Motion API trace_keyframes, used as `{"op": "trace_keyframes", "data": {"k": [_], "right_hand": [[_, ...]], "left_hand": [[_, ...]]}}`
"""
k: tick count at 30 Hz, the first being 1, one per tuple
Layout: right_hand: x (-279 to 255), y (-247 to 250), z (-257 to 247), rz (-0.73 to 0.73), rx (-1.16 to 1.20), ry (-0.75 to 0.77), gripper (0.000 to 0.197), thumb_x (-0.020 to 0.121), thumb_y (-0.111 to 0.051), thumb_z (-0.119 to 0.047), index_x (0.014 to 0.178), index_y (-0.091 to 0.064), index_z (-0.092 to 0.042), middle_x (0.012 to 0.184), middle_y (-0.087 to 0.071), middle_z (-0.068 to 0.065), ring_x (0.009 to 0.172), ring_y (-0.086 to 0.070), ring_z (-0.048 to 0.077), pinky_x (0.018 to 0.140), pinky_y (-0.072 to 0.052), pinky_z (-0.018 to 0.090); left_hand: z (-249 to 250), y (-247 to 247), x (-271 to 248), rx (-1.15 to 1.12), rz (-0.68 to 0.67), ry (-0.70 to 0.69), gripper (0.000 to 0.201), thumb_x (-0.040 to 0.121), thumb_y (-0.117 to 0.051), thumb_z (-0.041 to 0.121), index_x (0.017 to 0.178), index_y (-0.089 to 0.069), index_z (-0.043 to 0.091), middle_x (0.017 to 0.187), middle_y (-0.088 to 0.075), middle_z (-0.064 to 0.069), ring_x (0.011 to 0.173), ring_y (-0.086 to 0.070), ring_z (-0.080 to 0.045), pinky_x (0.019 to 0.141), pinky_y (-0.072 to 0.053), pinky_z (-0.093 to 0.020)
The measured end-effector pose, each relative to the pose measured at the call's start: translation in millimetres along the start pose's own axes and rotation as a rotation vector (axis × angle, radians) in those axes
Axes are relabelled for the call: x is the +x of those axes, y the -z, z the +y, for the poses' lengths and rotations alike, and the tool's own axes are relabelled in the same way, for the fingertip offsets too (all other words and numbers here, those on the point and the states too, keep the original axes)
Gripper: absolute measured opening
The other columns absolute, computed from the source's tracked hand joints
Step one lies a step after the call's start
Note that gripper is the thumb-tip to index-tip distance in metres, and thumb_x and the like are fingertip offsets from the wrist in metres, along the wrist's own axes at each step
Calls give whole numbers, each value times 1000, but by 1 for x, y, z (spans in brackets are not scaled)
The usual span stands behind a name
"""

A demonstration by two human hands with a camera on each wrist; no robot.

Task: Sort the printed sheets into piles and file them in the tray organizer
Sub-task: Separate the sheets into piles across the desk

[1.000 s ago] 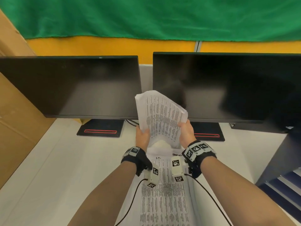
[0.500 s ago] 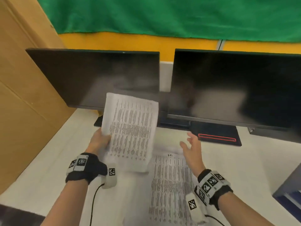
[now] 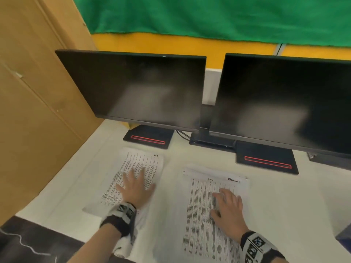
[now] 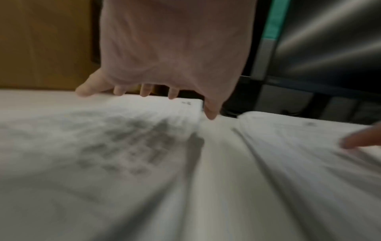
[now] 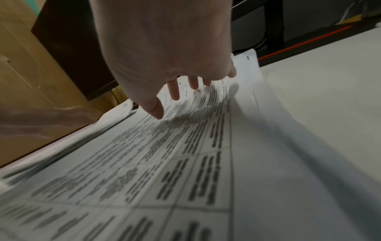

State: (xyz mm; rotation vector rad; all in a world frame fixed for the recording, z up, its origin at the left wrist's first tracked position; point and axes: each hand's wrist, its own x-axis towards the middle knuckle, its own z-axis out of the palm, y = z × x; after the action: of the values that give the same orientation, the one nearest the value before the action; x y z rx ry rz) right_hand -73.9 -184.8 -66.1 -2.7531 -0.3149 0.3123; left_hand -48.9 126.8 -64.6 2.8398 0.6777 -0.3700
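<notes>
Now the left sheet (image 3: 140, 168) lies flat under my spread left hand (image 3: 135, 188); my right hand (image 3: 228, 207), loosely open, rests on the main pile (image 3: 212, 215) just right of it, long axis pointing away from me.

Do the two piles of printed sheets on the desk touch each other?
Apart. The head view shows a strip of bare white desk between the left pile and the right pile.

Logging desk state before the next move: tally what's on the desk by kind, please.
Piles of printed sheets: 2, the left pile under the left hand and the right pile under the right hand
Monitors: 2, the left monitor and the right monitor
Total: 4
</notes>
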Motion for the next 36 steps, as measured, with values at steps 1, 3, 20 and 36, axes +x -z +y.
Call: {"op": "trace_keyframes", "data": {"k": [1, 3, 20, 36], "right_hand": [[-1, -1, -2, -4, -22, 20, 48, 89, -44, -36, 136, -34, -30, 148, -19, 0, 140, -8, 19, 114, 5, 49], [-3, -2, -6, -27, -53, 66, 48, 89, -42, -36, 136, -33, -31, 150, -18, -1, 141, -6, 20, 114, 7, 49], [-3, 0, 9, -126, 34, -34, 58, 90, -43, -47, 143, -26, -32, 153, -14, -1, 142, -7, 20, 117, -2, 46], [22, 36, 60, 335, 406, -334, 5, 83, -65, -19, 83, -61, -16, 98, -49, 3, 97, -49, 22, 90, -42, 36]], "left_hand": [[10, -13, -9, 15, -60, -52, 80, 83, -37, 67, 146, 3, 39, 158, 8, -2, 144, 4, -38, 108, -9, -66], [18, -30, -14, 67, -123, -50, 73, 85, -37, 63, 144, 0, 43, 157, 4, -3, 142, -5, -38, 105, -23, -67], [-61, 9, 69, -4, -16, 135, 57, 88, -43, 31, 139, -19, 36, 148, -22, -8, 135, -22, -35, 104, -25, -66], [138, -15, 10, 39, 171, -992, 13, 87, -56, 22, 98, -56, 16, 97, -53, -2, 90, -49, -21, 82, -42, -37]]}}
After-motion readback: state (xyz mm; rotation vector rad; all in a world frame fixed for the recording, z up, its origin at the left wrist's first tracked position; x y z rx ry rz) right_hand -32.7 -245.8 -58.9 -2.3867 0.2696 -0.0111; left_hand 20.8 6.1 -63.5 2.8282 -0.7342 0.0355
